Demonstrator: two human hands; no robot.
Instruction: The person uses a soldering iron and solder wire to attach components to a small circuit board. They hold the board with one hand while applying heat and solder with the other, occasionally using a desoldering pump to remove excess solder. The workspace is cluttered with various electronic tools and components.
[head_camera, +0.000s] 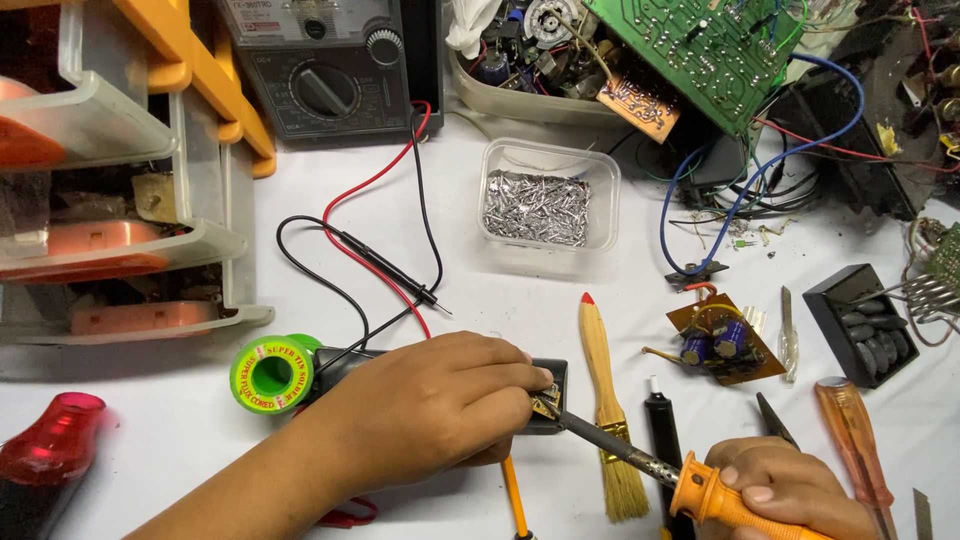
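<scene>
A soldering iron (640, 462) with an orange handle and dark metal shaft lies slanted, handle at four o'clock, tip pointing to ten o'clock. The tip touches a small brownish part (545, 404), possibly a bit of circuit board, resting on a black block (552, 376) on the white counter (520, 300).

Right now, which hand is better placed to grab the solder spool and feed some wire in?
Left, probably. The left hand pinches the small part and lies right beside the green solder spool. The right hand grips the soldering iron, tip at the part, far from the spool.
</scene>
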